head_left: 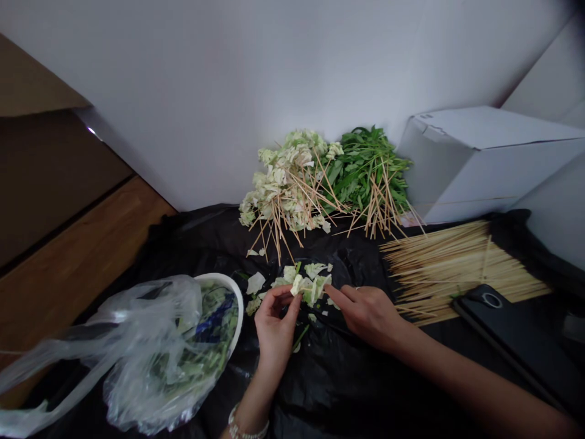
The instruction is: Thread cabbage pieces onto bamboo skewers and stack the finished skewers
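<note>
Just in front of me, my left hand [278, 314] pinches a pale green cabbage leaf piece [298, 284] between thumb and fingers. My right hand [365, 311] is closed at the other side of the cabbage, its index finger stretched toward it. It seems to grip a thin bamboo skewer, mostly hidden by the fingers and leaves; a short bit of it shows among the leaves. More loose cabbage pieces [256, 282] lie on the black plastic sheet [338, 378] under and behind my hands.
Cabbage skewers [287, 177] and leafy green skewers [365, 171] are heaped against the wall. Bare bamboo skewers [443, 268] lie at right, beside a black phone [512, 335]. A white box [484, 164] stands behind. At left is a white tub [238, 305] with a plastic bag [150, 329] of greens.
</note>
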Tool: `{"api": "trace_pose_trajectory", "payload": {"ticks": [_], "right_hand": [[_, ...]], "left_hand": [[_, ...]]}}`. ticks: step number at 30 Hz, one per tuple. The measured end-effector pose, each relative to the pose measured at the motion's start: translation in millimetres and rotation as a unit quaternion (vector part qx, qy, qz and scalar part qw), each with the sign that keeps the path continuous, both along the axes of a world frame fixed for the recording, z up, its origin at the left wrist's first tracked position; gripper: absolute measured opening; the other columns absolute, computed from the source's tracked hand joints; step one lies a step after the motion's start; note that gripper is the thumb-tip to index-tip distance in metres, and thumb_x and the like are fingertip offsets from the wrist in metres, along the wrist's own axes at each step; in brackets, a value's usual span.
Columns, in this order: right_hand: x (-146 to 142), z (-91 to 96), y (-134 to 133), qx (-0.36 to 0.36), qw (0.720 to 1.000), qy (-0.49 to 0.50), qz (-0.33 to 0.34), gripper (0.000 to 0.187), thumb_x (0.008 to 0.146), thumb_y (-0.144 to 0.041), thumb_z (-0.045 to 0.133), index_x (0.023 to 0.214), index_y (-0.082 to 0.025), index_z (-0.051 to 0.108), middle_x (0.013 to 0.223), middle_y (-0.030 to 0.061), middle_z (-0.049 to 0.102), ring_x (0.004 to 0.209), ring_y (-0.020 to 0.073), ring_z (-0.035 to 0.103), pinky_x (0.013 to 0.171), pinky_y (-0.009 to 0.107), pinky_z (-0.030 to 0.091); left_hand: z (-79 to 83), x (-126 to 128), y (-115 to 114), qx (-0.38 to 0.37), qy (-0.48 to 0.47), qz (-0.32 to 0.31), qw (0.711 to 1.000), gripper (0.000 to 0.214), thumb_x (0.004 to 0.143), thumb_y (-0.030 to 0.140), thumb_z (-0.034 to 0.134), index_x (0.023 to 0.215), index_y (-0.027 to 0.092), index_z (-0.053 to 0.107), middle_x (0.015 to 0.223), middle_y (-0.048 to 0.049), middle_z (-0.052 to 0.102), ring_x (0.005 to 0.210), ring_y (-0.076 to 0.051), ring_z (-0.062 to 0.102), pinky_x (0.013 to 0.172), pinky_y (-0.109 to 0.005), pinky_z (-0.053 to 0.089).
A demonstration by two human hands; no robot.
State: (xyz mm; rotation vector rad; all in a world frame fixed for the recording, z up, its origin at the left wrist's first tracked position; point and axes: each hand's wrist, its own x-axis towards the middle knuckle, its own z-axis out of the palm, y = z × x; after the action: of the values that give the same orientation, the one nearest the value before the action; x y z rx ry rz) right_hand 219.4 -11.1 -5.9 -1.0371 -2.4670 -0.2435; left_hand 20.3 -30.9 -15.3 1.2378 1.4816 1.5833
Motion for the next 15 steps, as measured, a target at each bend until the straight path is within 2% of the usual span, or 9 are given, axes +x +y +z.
{"api": "trace_pose_trajectory", "payload": {"ticks": [7, 15], "right_hand": [[-0.3, -0.8, -1.4, -0.009, 1.000, -0.004, -0.004, 0.045, 0.076, -0.003, 0.050, 0.119, -0.015, 0.061, 0.072, -0.0014, 0.062, 0.056, 0.0107, 0.053, 0.054, 0.029, 0.030], [-2.0, -5.6, -0.8, -0.006, 1.000, -0.003, -0.002, 0.041, 0.079, -0.004, 0.050, 0.117, -0.014, 0.062, 0.071, -0.0010, 0.061, 0.056, 0.0107, 0.052, 0.054, 0.029, 0.031]], "left_hand": [[-5.7, -0.5, -5.9, 0.013, 0.099, 0.019, 0.995, 0.018, 0.078, 0.028, 0.074, 0.093, 0.019, 0.069, 0.086, -0.0036, 0.073, 0.077, -0.018, 0.070, 0.075, -0.031, 0.058], [-8.9, 6.1, -8.9, -0.001, 0.085, -0.038, 0.996, 0.023, 0.079, 0.030, 0.073, 0.099, 0.019, 0.069, 0.093, -0.0056, 0.074, 0.084, -0.021, 0.071, 0.081, -0.034, 0.058]]}}
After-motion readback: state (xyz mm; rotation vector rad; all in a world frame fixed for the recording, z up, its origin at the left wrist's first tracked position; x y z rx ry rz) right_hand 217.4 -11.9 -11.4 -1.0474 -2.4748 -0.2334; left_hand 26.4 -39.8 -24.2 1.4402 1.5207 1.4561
